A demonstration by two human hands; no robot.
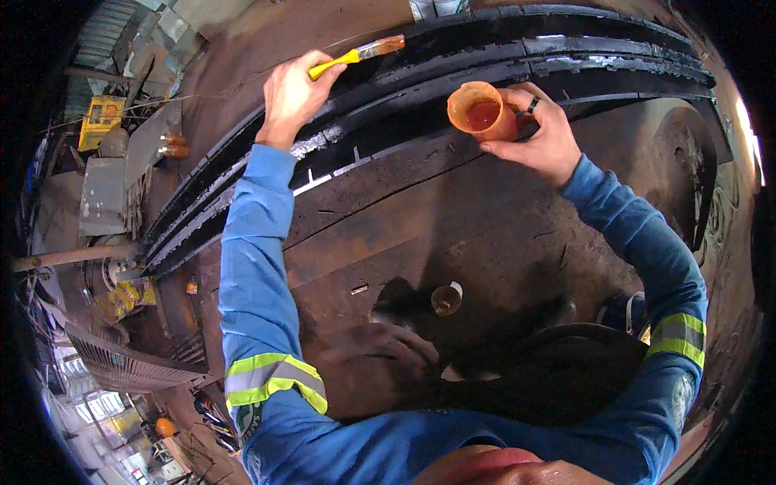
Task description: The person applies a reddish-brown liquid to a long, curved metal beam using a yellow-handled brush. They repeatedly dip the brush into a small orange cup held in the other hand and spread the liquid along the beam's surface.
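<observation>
My left hand (293,93) is closed round the yellow handle of a paintbrush (343,61). The brush points right, its bristles stained orange-brown, above long black-coated metal bars (477,55). In my right hand (551,139), which wears a dark ring, is an orange cup (506,123) tilted so that its mouth shows. Reddish-orange liquid (482,115), which looks like paint, lies inside it. The brush and the cup are apart, with the cup to the right and nearer. Bare shiny metal patches (558,44) show along the bars.
A small round container (445,300) stands on the brown, dirty floor (380,242) near my feet. At the left are a yellow box (102,121), scrap sheets (103,194), a pole (77,257) and a metal grille (129,360). A large curved metal piece (687,162) is at the right.
</observation>
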